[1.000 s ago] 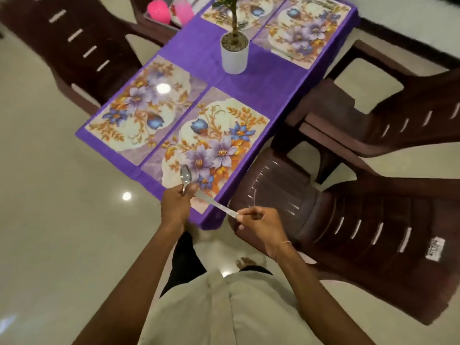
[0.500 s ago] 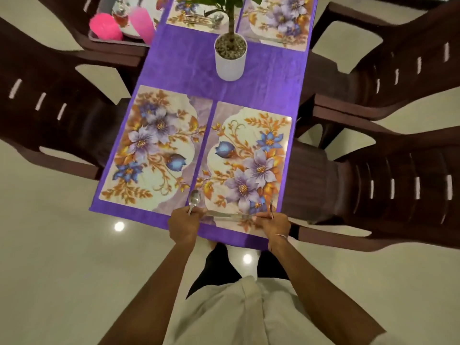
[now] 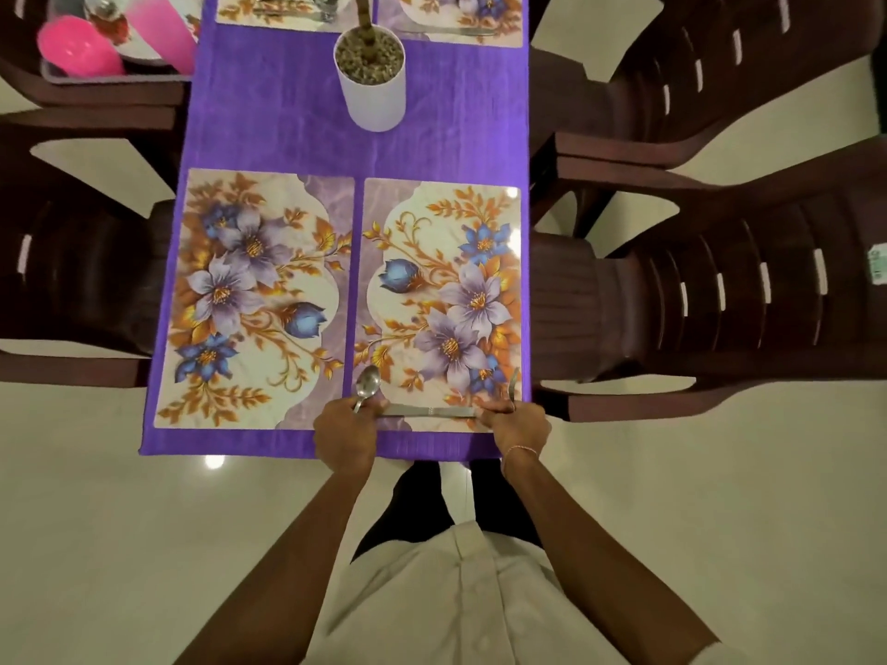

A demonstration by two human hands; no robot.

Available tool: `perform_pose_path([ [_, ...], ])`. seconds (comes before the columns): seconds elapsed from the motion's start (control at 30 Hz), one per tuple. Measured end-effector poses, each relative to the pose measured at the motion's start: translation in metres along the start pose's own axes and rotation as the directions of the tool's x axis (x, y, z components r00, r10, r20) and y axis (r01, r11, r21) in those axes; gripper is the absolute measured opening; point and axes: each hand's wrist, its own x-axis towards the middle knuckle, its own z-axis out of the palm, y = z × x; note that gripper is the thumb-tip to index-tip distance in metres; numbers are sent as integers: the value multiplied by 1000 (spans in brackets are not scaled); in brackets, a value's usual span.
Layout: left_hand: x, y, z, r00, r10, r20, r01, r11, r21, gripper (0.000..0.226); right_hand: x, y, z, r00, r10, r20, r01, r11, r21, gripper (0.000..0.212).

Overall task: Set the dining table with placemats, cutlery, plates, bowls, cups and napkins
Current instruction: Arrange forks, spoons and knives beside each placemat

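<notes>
Cutlery is what could go astray here: the left hand (image 3: pixel 343 431) is curled round the handle of a spoon (image 3: pixel 368 382), whose bowl points away over the near right placemat (image 3: pixel 432 223). The right hand (image 3: pixel 518 424) grips a fork (image 3: pixel 514 383) the same way. A knife (image 3: pixel 427 412) spans between them, lying flat along the mat's near border with each end seemingly pinched under the fingers. That border is close to the near edge of the worktop (image 3: pixel 288 136), with only a strip of purple cloth before the drop to the floor (image 3: pixel 120 520). The main hazard, I judge, is the knife sliding on the glossy mat as the fingers let go, since each hand also holds a second piece. A nudge toward the body could tip it off. Spoon and fork might also catch the knife or land crooked if both are set down at once.
</notes>
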Motion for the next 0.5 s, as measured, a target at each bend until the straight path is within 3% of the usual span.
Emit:
perform_pose_path([
  [0.27,-16,-2,2,997,70,-37,-68,996,51,39,2,11,-1,998,-58,-1,58,998,-28,19],
  [0.5,-21,-4,4,993,118,-16,-116,990,75,39,6,16,-3,997,-74,-4,74,997,-29,16],
])
